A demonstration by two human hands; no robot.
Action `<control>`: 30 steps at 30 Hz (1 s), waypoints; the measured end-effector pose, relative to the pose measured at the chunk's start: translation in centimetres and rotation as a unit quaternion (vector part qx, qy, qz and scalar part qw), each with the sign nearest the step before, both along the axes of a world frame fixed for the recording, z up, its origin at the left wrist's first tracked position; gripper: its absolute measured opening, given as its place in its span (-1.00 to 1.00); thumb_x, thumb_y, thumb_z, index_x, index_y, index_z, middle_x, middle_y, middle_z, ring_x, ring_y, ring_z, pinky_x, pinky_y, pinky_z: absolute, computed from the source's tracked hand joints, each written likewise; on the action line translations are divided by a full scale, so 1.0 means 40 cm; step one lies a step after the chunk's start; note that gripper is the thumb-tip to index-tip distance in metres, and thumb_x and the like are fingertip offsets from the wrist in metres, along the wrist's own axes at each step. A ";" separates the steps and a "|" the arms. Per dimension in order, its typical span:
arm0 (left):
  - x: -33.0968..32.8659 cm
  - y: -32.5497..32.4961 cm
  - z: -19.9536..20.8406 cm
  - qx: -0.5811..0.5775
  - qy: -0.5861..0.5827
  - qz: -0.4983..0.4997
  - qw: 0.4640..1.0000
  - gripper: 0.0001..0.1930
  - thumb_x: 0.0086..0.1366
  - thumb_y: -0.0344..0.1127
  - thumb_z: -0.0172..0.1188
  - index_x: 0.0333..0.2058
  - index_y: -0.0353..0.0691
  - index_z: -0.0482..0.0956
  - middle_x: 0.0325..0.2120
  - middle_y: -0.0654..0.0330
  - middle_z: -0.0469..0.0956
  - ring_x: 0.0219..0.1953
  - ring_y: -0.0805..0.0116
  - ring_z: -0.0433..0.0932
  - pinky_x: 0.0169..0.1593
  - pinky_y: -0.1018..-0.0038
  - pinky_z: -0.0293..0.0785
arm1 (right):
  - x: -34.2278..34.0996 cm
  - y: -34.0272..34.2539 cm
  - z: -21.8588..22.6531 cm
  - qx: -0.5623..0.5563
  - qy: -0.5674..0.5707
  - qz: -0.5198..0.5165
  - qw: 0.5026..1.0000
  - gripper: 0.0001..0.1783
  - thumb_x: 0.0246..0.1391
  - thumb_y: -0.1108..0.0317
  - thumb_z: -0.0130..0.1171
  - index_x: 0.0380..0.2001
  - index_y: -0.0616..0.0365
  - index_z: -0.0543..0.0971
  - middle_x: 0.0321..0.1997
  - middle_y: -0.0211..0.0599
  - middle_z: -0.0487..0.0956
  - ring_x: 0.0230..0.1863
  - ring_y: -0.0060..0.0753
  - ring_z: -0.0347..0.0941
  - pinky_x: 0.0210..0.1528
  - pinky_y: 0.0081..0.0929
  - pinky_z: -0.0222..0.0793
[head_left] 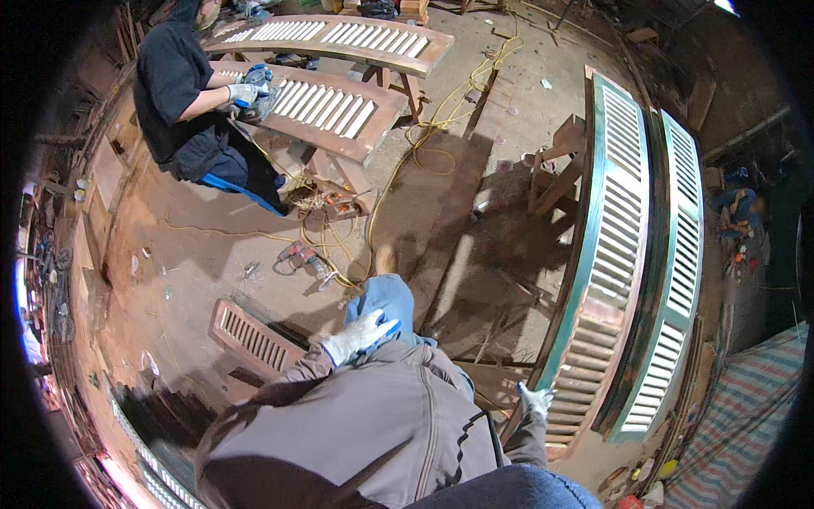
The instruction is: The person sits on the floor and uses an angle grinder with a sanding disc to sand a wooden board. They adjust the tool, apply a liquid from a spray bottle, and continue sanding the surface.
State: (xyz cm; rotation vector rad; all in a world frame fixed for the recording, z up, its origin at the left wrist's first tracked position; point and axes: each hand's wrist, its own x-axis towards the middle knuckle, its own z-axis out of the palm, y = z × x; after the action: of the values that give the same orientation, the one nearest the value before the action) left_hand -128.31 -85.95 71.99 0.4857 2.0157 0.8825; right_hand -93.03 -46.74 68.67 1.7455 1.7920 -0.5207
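Note:
My left hand [359, 336], in a white and blue work glove, rests on my bent knee [383, 299] with its fingers stretched out and nothing visible in it. Lower right, my right hand [535, 399], gloved too, touches the near left edge of a long louvered shutter [579, 280]; its fingers are apart. That shutter has a green-painted frame along part of its length, with bare reddish-brown wood at the near end. Beyond its right side lies a second green louvered shutter [671, 288] with pale slats.
A co-worker [178, 93] holds a power tool [264, 100] against a brown shutter [373, 140] on trestles. Yellow cords [437, 127] run over the floor. A red and grey power tool [301, 257] and a small louvered panel [254, 338] lie left; a striped sheet [742, 416] lies right.

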 end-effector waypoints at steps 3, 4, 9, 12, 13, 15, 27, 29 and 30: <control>-0.197 0.191 0.036 -0.046 0.008 -0.031 0.998 -0.55 0.34 0.07 0.19 -0.12 -0.24 0.53 -0.30 -0.04 0.61 -0.23 0.07 0.59 -0.13 0.22 0.49 | 0.022 0.019 0.018 0.009 0.060 -0.019 0.998 0.29 -0.22 -0.34 0.38 0.43 0.21 0.08 0.51 0.16 0.04 0.51 0.07 -0.04 0.48 -0.11 0.00; -0.279 0.239 0.027 -0.048 0.010 -0.049 0.998 -0.56 0.34 0.06 0.18 -0.11 -0.25 0.53 -0.25 -0.09 0.61 -0.18 0.00 0.61 -0.10 0.18 0.50 | -0.009 0.029 0.013 0.013 0.078 -0.021 0.997 0.26 -0.20 -0.32 0.37 0.41 0.21 0.10 0.48 0.15 0.06 0.49 0.05 -0.02 0.45 -0.12 0.02; -0.726 0.491 -0.044 0.042 0.073 -0.057 0.995 -0.53 0.36 0.05 0.12 0.01 -0.24 0.48 -0.15 -0.18 0.60 -0.10 -0.12 0.60 -0.06 0.09 0.50 | -0.319 0.153 -0.030 0.014 0.099 -0.035 0.994 0.10 -0.12 -0.24 0.33 0.33 0.22 0.18 0.37 0.08 0.16 0.38 -0.04 0.06 0.34 -0.17 0.08; -0.968 0.647 -0.086 0.059 0.249 0.027 0.966 -0.64 0.31 0.01 0.20 -0.23 -0.21 0.50 -0.43 -0.08 0.60 -0.31 -0.10 0.60 -0.24 0.08 0.50 | -0.516 0.294 -0.011 0.009 0.113 -0.031 0.993 0.00 -0.06 -0.20 0.30 0.29 0.23 0.23 0.31 0.04 0.21 0.31 -0.09 0.11 0.27 -0.20 0.11; -1.058 0.717 -0.037 0.068 0.295 0.020 0.953 -0.65 0.30 -0.01 0.24 -0.22 -0.20 0.50 -0.39 -0.06 0.61 -0.28 -0.08 0.61 -0.23 0.08 0.50 | -0.584 0.343 0.003 0.009 0.119 -0.038 0.992 -0.03 -0.05 -0.18 0.29 0.27 0.23 0.24 0.29 0.02 0.23 0.29 -0.11 0.13 0.25 -0.21 0.12; -1.211 0.842 -0.016 0.125 0.300 0.068 0.943 -0.63 0.28 -0.03 0.26 -0.16 -0.22 0.51 -0.38 0.00 0.62 -0.29 -0.04 0.60 -0.20 0.12 0.51 | -0.724 0.444 0.018 0.009 0.128 -0.042 0.991 -0.10 -0.01 -0.15 0.28 0.24 0.24 0.28 0.24 0.00 0.27 0.24 -0.14 0.16 0.21 -0.23 0.15; -2.155 1.372 -0.047 -0.175 0.442 0.115 0.872 -0.40 0.23 0.15 0.18 0.13 -0.08 0.43 0.14 -0.04 0.36 0.29 -0.12 0.20 0.22 -0.16 0.23 | -1.565 1.097 -0.201 -0.065 0.180 -0.003 0.981 -0.46 0.19 0.04 0.17 0.04 0.26 0.47 -0.02 -0.17 0.49 -0.03 -0.35 0.35 -0.06 -0.34 0.29; -2.247 1.351 -0.164 -0.218 0.510 0.186 0.811 -0.39 0.24 0.16 0.17 0.15 -0.08 0.42 0.18 -0.03 0.36 0.32 -0.11 0.18 0.27 -0.19 0.10 | -1.707 1.249 -0.211 -0.081 0.200 0.015 0.976 -0.52 0.22 0.08 0.16 0.01 0.27 0.50 -0.06 -0.20 0.53 -0.08 -0.38 0.39 -0.11 -0.36 0.32; -2.262 1.329 -0.239 -0.225 0.493 0.226 0.809 -0.42 0.24 0.15 0.16 0.12 -0.08 0.46 0.21 -0.01 0.37 0.35 -0.09 0.15 0.31 -0.20 0.01 | -1.792 1.342 -0.213 -0.082 0.220 0.029 0.972 -0.54 0.24 0.09 0.15 0.00 0.27 0.52 -0.08 -0.21 0.55 -0.10 -0.40 0.40 -0.13 -0.37 0.33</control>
State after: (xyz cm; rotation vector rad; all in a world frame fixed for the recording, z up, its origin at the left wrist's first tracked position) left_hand -218.77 -32.80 62.44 0.1742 3.2923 0.3517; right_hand -164.70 6.93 60.17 1.5419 2.0170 -1.0675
